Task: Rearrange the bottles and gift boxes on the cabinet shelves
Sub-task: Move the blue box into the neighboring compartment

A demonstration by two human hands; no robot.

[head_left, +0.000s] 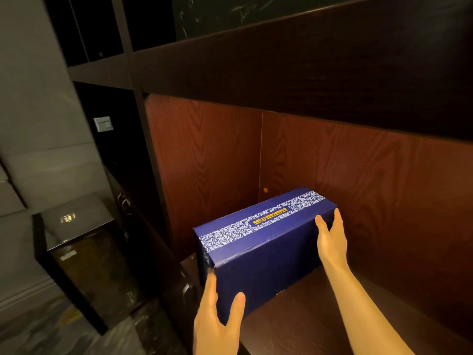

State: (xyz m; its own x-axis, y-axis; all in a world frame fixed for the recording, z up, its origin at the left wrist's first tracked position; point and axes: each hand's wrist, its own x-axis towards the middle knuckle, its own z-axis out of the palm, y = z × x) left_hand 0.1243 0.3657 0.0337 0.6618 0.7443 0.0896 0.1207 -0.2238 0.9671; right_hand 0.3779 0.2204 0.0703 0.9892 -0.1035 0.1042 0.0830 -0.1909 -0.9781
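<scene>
A dark blue gift box [266, 252] with a white patterned band and yellow lettering lies on the brown cabinet shelf [320, 316], set at an angle. My left hand [217, 316] clasps its near left corner, thumb on the front face and fingers along the left end. My right hand [331, 239] presses flat against its far right end, fingers spread over the top edge. No bottles are in view.
Reddish wood panels [358, 188] form the back of the compartment and a dark shelf board [307, 73] hangs overhead. A glossy dark side table [76, 252] stands on the floor to the left, beside a dark cabinet section with metal handles [125, 203].
</scene>
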